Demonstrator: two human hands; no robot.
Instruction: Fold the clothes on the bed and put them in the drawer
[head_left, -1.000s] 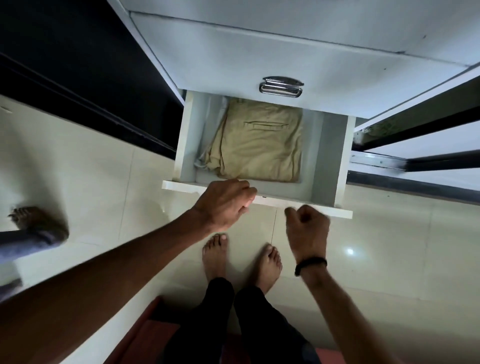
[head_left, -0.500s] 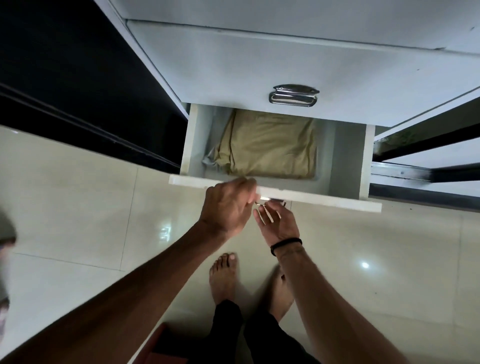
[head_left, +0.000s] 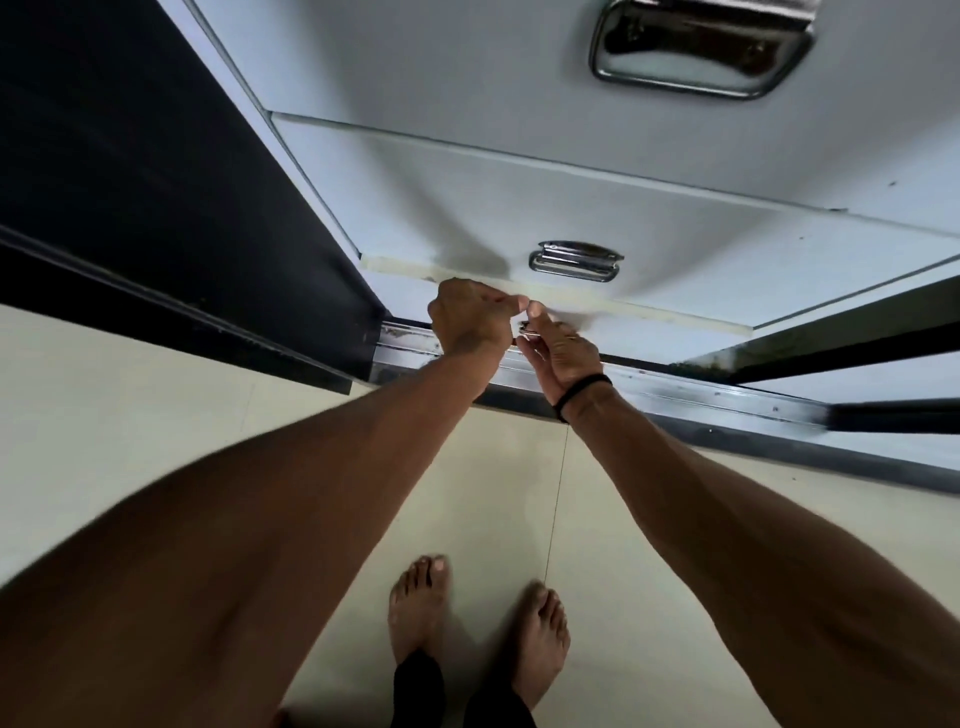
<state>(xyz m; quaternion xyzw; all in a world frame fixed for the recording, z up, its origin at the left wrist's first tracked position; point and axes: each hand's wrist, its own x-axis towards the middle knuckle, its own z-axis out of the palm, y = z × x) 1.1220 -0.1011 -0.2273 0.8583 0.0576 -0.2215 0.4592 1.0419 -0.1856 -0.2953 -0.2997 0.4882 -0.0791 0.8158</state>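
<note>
Drawer, lowest in the white cabinet, sits pushed in, front nearly flush under the drawer above; no contents visible. Left hand has fingers curled over the drawer's top front edge, gripping it. Right hand is palm-up just below, thumb raised against the same edge, fingers bent near a small metal handle; whether they grip it, cannot tell. Black band on right wrist. Two more metal handles above. Bare feet on tiled floor.
</note>
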